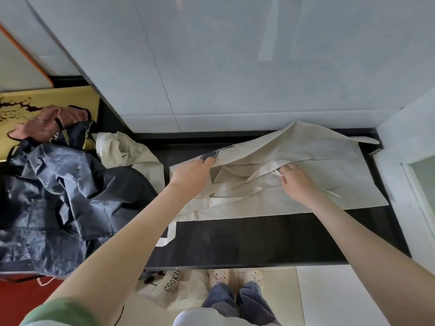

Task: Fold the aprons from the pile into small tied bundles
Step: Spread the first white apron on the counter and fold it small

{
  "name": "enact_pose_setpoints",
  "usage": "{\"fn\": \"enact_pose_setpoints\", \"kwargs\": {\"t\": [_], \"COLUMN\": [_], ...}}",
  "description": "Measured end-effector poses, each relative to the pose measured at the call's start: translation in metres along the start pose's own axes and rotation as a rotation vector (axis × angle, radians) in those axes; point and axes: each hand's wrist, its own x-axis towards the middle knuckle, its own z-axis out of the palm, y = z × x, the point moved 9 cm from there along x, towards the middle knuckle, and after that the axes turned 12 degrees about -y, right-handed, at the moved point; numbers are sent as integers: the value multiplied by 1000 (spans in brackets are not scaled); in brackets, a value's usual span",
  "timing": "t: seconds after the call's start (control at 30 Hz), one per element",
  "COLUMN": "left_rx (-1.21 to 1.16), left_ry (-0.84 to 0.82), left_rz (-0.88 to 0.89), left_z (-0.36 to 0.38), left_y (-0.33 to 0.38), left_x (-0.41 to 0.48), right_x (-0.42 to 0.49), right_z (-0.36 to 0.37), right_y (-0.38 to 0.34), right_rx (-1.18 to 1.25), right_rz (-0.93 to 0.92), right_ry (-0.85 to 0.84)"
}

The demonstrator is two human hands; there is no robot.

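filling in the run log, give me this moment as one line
step: folding cream apron on black counter | left hand: pinches its upper edge | right hand: pinches its middle fold | pile: at left, untouched

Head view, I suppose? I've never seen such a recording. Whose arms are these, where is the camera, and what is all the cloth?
No machine here: these are a person's two bare arms, filmed by one wide camera worn on the head, looking down. A cream apron lies spread on a black counter. The left hand grips its folded edge beside a dark printed logo; the right hand pinches the cloth near its straps. At the left waits the pile of crumpled aprons, navy, pink and cream. Below, the person's shoes stand on the floor.
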Motion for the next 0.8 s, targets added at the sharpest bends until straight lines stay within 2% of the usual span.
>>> {"fn": "enact_pose_setpoints", "kwargs": {"t": [0.1, 0.2, 0.27, 0.37, 0.47, 0.57, 0.63, 0.8], "left_rx": [3, -5, -31, -81, -79, -55, -34, 1], "left_ry": [-3, 11, 27, 51, 58, 70, 73, 78], "left_rz": [2, 3, 8, 8, -2, 8, 19, 19], "left_z": [1, -1, -5, -12, -13, -10, -3, 5], "left_y": [-1, -3, -5, -7, -7, -4, -4, -3], "left_x": [2, 6, 7, 7, 4, 0, -2, -8], "right_x": [-8, -15, -22, -45, -70, -85, -87, -87], "right_z": [-19, -41, -48, -37, -2, 37, 58, 85], "right_y": [3, 2, -5, -28, -56, -77, -86, -105], "right_rx": [187, 305, 392, 379, 291, 336, 352, 438], "right_rz": [-1, 7, -12, -62, -107, -138, -136, -117], "right_ry": [72, 61, -25, -257, -528, -714, -767, -752]}}
